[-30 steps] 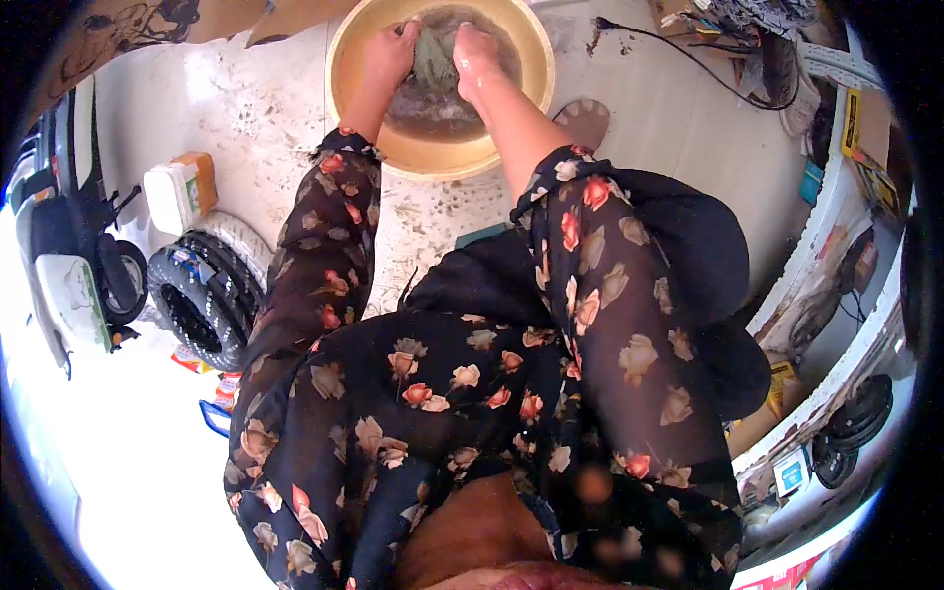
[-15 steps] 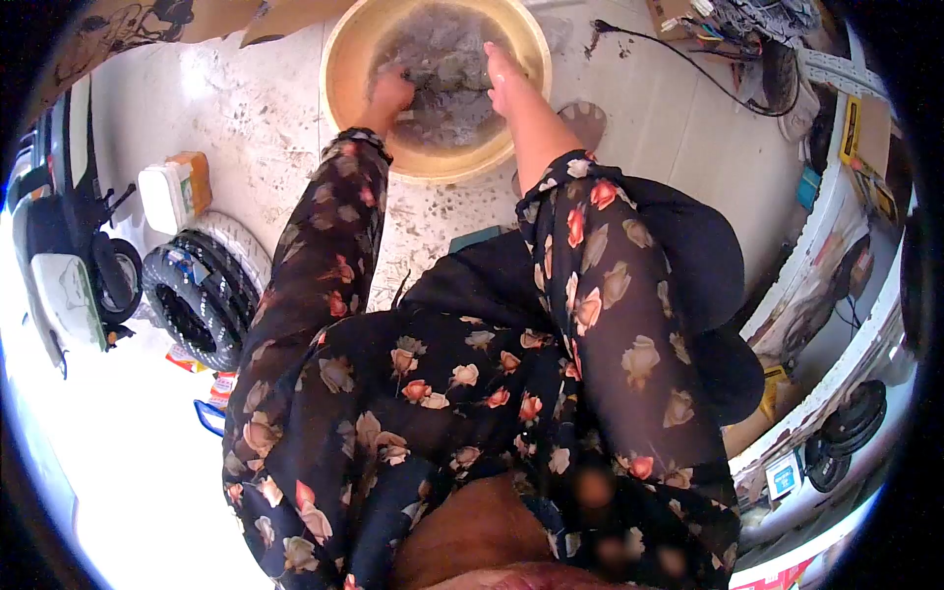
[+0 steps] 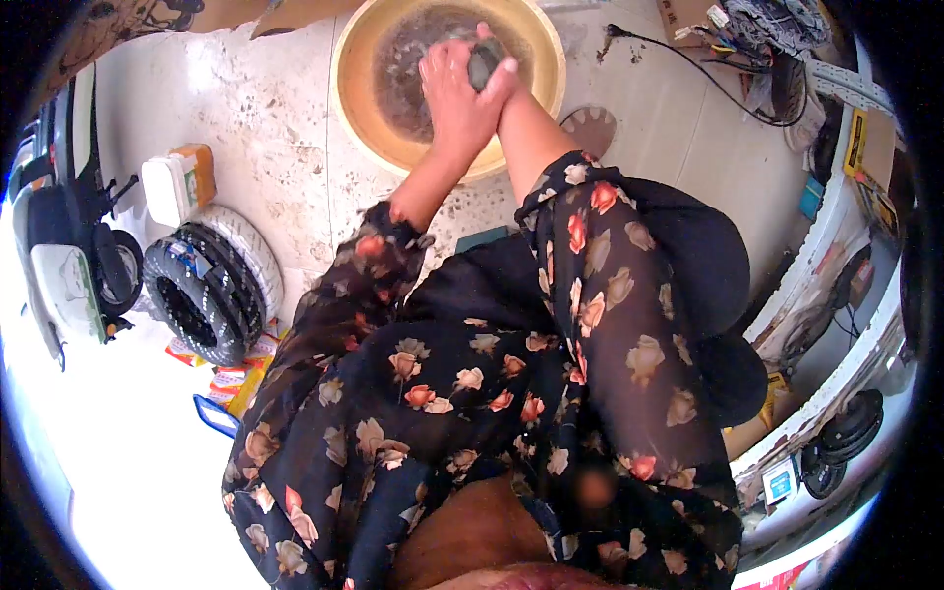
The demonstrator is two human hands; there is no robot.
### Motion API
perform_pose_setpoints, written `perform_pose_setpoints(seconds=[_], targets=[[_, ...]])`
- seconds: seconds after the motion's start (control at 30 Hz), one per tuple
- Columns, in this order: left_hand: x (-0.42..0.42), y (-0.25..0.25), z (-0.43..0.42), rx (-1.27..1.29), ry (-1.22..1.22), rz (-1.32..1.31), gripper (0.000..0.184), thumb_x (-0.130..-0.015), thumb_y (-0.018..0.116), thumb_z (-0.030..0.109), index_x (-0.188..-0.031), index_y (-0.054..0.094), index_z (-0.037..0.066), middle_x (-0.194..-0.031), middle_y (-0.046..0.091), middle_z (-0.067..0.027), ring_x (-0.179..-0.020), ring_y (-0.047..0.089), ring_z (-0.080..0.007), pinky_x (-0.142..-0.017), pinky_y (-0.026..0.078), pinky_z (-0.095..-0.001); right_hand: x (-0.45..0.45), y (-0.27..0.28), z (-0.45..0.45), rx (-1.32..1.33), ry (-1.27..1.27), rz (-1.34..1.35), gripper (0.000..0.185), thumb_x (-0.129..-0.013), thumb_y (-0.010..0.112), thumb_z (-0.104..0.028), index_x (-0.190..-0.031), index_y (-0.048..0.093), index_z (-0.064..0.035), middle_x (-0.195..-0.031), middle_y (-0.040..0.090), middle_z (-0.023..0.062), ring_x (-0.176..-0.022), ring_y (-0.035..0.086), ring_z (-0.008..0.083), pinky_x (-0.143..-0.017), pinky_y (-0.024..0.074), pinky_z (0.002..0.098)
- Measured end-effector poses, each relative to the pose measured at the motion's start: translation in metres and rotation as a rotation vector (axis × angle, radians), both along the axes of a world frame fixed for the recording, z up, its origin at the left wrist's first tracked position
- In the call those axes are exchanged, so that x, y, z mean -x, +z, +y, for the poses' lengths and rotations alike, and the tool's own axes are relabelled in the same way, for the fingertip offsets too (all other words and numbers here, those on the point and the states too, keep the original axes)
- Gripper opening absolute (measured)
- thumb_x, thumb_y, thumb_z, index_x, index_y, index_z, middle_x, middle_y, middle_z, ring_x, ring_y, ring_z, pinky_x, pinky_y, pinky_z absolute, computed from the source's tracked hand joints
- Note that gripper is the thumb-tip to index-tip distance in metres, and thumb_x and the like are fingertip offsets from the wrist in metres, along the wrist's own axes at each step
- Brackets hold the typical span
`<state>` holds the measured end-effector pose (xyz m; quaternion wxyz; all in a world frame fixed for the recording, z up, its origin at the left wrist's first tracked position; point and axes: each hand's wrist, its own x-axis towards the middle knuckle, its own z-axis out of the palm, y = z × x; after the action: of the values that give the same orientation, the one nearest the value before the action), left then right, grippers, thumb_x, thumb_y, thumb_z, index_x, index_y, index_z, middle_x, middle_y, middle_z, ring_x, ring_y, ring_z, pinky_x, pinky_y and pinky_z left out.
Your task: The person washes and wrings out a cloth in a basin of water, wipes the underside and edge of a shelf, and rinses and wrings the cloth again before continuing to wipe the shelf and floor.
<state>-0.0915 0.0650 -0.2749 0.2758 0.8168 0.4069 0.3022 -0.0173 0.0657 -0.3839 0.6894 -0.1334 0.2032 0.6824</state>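
Between the hands [image 3: 460, 106], a half-hidden cloth [image 3: 483, 65]

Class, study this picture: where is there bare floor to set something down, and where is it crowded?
Bare floor lies right of the basin, on the near side of the cord. Another patch, dirt-specked, runs between the basin and white tub. Crowded: the basin, with hands and cloth; the tires; the wire heap.

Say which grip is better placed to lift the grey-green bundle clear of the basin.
The left grip, likely: it lies uppermost, and the grey-green bundle shows between its thumb and fingers, over the yellow basin. The right grip is mostly hidden.
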Motion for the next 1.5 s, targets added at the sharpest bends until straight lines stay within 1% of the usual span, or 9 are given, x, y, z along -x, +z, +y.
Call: perform_pose_setpoints(seconds=[0.03,0.13,0.37,0.53,0.63,0.73,0.93,1.23,1.5], targets=[[0.0,-0.022,0.011,-0.234,-0.052,-0.043,0.036,-0.076,0.066,0.029,-0.096,0.058,0.0,-0.101,0.056,-0.0169,-0.094,0.049,-0.0377,-0.082,0.039,-0.0459,0.004,0.006,0.0,0.065,-0.01,-0.047,0.041,-0.093,0.044,-0.045,-0.106,0.058,-0.0091,-0.1,0.064,0.0084,-0.09,0.06,0.027,-0.085,0.0483,0.0411],[-0.008,-0.028,0.024,-0.122,0.051,-0.153,0.03,-0.077,0.065,0.026,-0.093,0.059,0.001,-0.093,0.057,-0.019,-0.089,0.051,-0.0392,-0.081,0.041,-0.0458,0.008,0.019,0.009,0.239,-0.047,-0.197,0.04,-0.092,0.047,-0.044,-0.11,0.058,-0.0098,-0.1,0.063,0.0087,-0.093,0.059,0.0276,-0.086,0.0479,0.0413],[-0.012,-0.019,0.053,0.142,0.136,0.174,0.045,-0.08,0.057,0.033,-0.103,0.064,-0.004,-0.093,0.064,-0.0269,-0.088,0.062,-0.0413,-0.082,0.046,-0.0439,0.01,0.041,0.02,0.472,-0.076,-0.309,0.042,-0.093,0.046,-0.036,-0.119,0.054,-0.0048,-0.117,0.058,0.0127,-0.105,0.055,0.0287,-0.093,0.0441,0.0405],[0.005,-0.061,0.091,0.468,0.182,0.045,0.04,-0.077,0.058,0.034,-0.099,0.066,0.001,-0.087,0.067,-0.0191,-0.082,0.064,-0.0336,-0.077,0.049,-0.041,0.007,0.062,0.028,0.848,0.148,-0.755,0.048,-0.09,0.044,-0.028,-0.127,0.049,0.0025,-0.126,0.053,0.018,-0.113,0.051,0.031,-0.097,0.0386,0.0413],[0.044,-0.085,0.123,1.003,-0.025,-0.127,0.038,-0.082,0.054,0.026,-0.111,0.065,0.004,-0.102,0.065,-0.0052,-0.093,0.058,-0.0186,-0.082,0.045,-0.0303,-0.015,0.013,0.035,0.655,0.21,-0.962,0.049,-0.089,0.044,-0.032,-0.122,0.053,0.0029,-0.124,0.054,0.0189,-0.114,0.051,0.0304,-0.097,0.0377,0.0412],[0.067,-0.048,0.122,1.046,-0.377,-0.176,0.033,-0.085,0.054,0.025,-0.11,0.065,0.007,-0.102,0.063,-0.0035,-0.095,0.056,-0.0167,-0.086,0.042,-0.0277,-0.027,0.039,0.029,0.458,0.275,-0.913,0.045,-0.087,0.046,-0.036,-0.113,0.058,-0.0014,-0.12,0.056,0.0172,-0.108,0.052,0.0279,-0.095,0.0379,0.0399],[0.074,-0.041,0.115,1.05,-0.274,0.01,0.019,-0.089,0.061,0.033,-0.089,0.06,0.013,-0.086,0.053,0.0068,-0.088,0.047,-0.0069,-0.08,0.036,-0.0231,-0.016,0.039,0.04,0.347,0.237,-1.407,0.041,-0.077,0.065,-0.018,-0.114,0.058,-0.0019,-0.099,0.064,0.0106,-0.088,0.059,0.023,-0.079,0.0479,0.036],[0.084,-0.044,0.099,1.08,-0.01,-0.372,0.018,-0.087,0.067,0.028,-0.082,0.056,0.014,-0.082,0.054,0.0069,-0.079,0.047,-0.0058,-0.071,0.037,-0.0227,-0.017,0.019,0.039,0.35,0.049,-1.175,0.054,-0.069,0.078,-0.012,-0.119,0.058,-0.0028,-0.092,0.063,0.0104,-0.076,0.059,0.0164,-0.064,0.0489,0.0285],[0.084,-0.017,0.097,1.263,0.038,-0.542,0.013,-0.089,0.063,0.023,-0.085,0.055,0.014,-0.088,0.059,0.0032,-0.083,0.053,-0.0094,-0.079,0.042,-0.0274,-0.022,0.033,0.043,0.208,0.242,-1.146,0.048,-0.077,0.074,-0.019,-0.122,0.059,-0.0054,-0.1,0.062,0.01,-0.083,0.058,0.0171,-0.076,0.0464,0.0295]])
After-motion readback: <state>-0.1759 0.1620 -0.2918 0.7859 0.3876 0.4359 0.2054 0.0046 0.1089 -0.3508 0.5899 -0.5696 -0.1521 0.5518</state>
